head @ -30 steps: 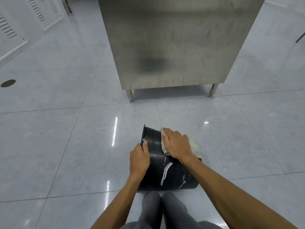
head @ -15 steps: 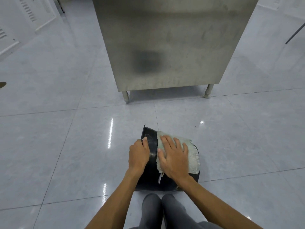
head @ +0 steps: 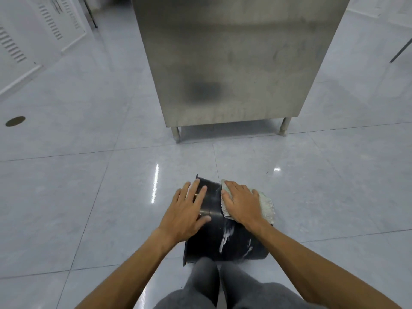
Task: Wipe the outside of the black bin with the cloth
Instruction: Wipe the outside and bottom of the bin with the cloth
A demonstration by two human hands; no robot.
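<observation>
Right hand (head: 242, 202) flat, pressing the cloth (head: 266, 207) on the black bin (head: 225, 244).
Left hand (head: 186, 210) spread open, fingers resting on the bin, which lies on the floor (head: 89, 197).

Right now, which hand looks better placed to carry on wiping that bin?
The right hand: it lies flat on the cloth, pressed against the black bin. The left hand is bare, spread on the bin's side, probably steadying it.

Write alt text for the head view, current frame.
A person's right hand presses a pale cloth flat against a black bin lying on its side on a grey tiled floor, while the left hand rests open on the bin. A stainless steel cabinet stands beyond.
</observation>
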